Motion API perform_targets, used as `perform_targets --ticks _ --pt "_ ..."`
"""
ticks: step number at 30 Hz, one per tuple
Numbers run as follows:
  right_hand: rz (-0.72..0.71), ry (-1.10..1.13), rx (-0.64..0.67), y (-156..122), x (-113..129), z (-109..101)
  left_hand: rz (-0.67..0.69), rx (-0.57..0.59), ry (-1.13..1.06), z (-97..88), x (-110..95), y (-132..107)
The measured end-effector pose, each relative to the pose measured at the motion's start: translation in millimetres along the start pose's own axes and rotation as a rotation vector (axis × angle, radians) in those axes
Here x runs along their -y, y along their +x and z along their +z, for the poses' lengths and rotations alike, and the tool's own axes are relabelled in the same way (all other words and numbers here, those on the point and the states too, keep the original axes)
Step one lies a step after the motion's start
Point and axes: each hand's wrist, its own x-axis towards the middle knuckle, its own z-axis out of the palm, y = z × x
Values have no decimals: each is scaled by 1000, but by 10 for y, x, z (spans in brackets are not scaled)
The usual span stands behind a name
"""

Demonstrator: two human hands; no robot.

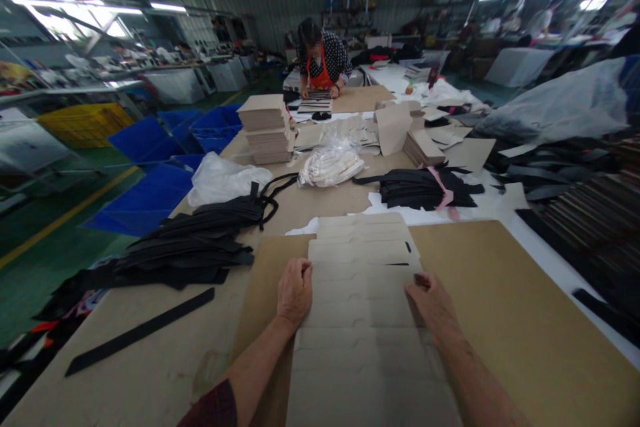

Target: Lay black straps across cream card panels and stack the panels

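Observation:
Overlapping grey-beige cardboard pieces (350, 347) run in a fanned row away from me. At the row's left edge, my left hand (295, 290) is closed, its fingertips pinching a cardboard piece. Across from it, my right hand (431, 300) pinches the right edge between thumb and fingers. Something small and dark shows at the right fingertips, too unclear to name. Two small black marks or slits lie farther up the row, near its right edge. Beneath the row is a brown board (465, 280).
Black fabric strips (190, 247) lie piled at left, with a single strip (145, 330) nearer. A pink-tied black bundle (425, 188), plastic-wrapped bundle (333, 163) and cardboard stack (267, 130) stand beyond. A co-worker (323, 60) bends over the far end. Dark stacked strips (595, 213) fill the right.

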Motion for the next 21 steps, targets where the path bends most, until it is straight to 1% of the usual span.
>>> perform_targets --ticks 3,7,12,16,21 --pt "-3 3 -21 29 -3 21 14 0 13 13 16 -10" --pt "-24 -1 -14 59 17 -5 25 -1 20 21 26 -11" --pt "40 48 6 53 53 -23 36 -8 22 17 16 -4" --pt "69 55 -11 48 94 -35 31 -21 27 22 11 -13" --pt "-19 -90 4 146 127 -28 32 -42 20 31 10 -29"
